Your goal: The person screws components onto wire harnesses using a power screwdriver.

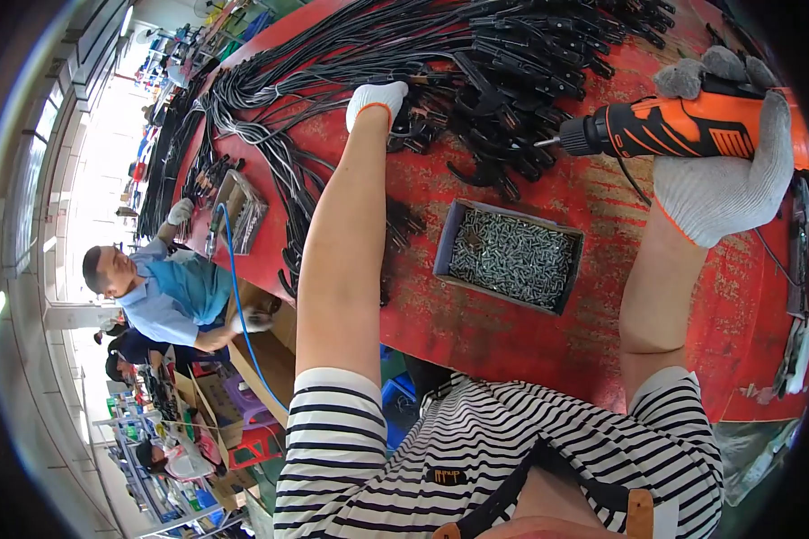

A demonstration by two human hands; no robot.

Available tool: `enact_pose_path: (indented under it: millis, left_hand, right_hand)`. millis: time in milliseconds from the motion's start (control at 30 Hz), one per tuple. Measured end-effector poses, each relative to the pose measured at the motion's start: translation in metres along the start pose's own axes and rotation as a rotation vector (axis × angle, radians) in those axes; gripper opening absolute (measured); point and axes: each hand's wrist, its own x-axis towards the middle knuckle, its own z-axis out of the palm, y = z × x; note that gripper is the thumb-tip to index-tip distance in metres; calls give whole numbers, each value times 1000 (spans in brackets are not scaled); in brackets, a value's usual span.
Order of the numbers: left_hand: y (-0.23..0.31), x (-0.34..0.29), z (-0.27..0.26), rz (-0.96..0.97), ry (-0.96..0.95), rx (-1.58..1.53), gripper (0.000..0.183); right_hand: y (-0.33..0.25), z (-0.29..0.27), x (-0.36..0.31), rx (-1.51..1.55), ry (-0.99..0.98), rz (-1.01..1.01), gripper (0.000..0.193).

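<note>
My right hand (724, 189), in a pale knitted glove with an orange cuff, is wrapped round an orange and black power screwdriver (683, 126). Its metal bit points left, with the tip close to the pile of black cable clamps (521, 72). On the far side of the red table, my gloved left hand (375, 101) is curled closed at the left edge of that pile. A black clamp (427, 79) sticks out to the right from its fingers, most of which are hidden. Between my forearms sits an open box of small silver screws (512, 256).
Bundled black cables (261, 85) run across the table's far left. A co-worker (171, 287) in blue sits beyond the left edge, by another box (241, 211) and a hanging blue hose (234, 278). Cardboard boxes and a red stool (253, 446) stand below. The red tabletop (458, 337) is scuffed.
</note>
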Motion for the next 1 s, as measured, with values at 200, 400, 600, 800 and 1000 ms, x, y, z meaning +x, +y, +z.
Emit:
enact_pose_path:
  millis: [200,400,600,800,1000]
  left_hand:
    - [-26,-21,4,56,-99,-598,35]
    - [-18,-18,-23,430,157,106,57]
    - [-4,68,-24,887,5,639,66]
    - [17,87,-23,938,-300,715,58]
    - [-4,77,-103,1158,-206,412,45]
  right_hand:
    - [3,6,-2,49,6,21,34]
    - [8,-2,-2,-19,45,-4,36]
    - [39,-15,0,-66,-34,97,40]
    - [63,-48,3,-180,101,240,53]
    - [84,-28,1,-228,250,583,57]
